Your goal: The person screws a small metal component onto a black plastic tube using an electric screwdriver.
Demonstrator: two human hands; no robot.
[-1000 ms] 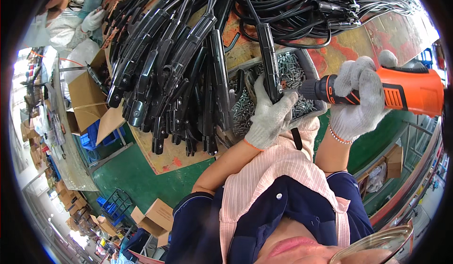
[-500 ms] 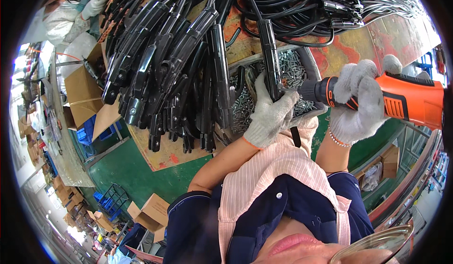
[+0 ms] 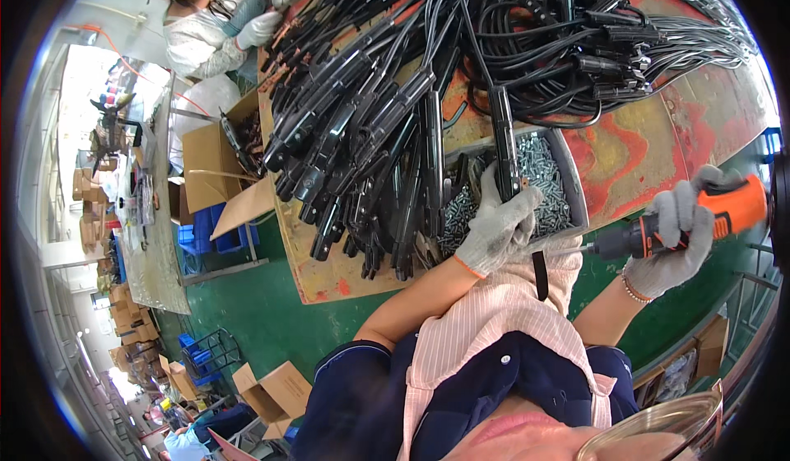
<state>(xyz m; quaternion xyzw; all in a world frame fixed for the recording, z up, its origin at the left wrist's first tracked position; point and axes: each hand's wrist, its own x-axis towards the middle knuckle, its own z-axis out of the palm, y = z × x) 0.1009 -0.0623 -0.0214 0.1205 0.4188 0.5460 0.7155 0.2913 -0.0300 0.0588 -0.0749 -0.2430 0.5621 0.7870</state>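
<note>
My left hand (image 3: pixel 496 235), in a grey-white knit glove, is closed around the lower end of a long black plastic handle (image 3: pixel 504 136). A black cable runs up from that handle, and a small metal part shows at its lower end. Gripped in my gloved right hand (image 3: pixel 676 235) is an orange and black cordless screwdriver (image 3: pixel 736 207). Its bit points left, below the tray and apart from the handle. The grey tray (image 3: pixel 581 193) under my left hand holds many small silver screws (image 3: pixel 543 177). Left of it lies a thick row of similar black handles (image 3: pixel 374 128).
The worktable (image 3: pixel 650 152) has worn red and yellow paint. Coiled black cables (image 3: pixel 527 49) cover its far side. An open cardboard box (image 3: pixel 216 158) and a blue crate (image 3: pixel 196 243) stand at the left. A co-worker's gloved hand (image 3: pixel 259 29) is at the far left.
The screwdriver has moved from the handle's lower end, back down and to the right. My left hand still holds the handle. The whole view has shifted, bringing the co-worker further in.
</note>
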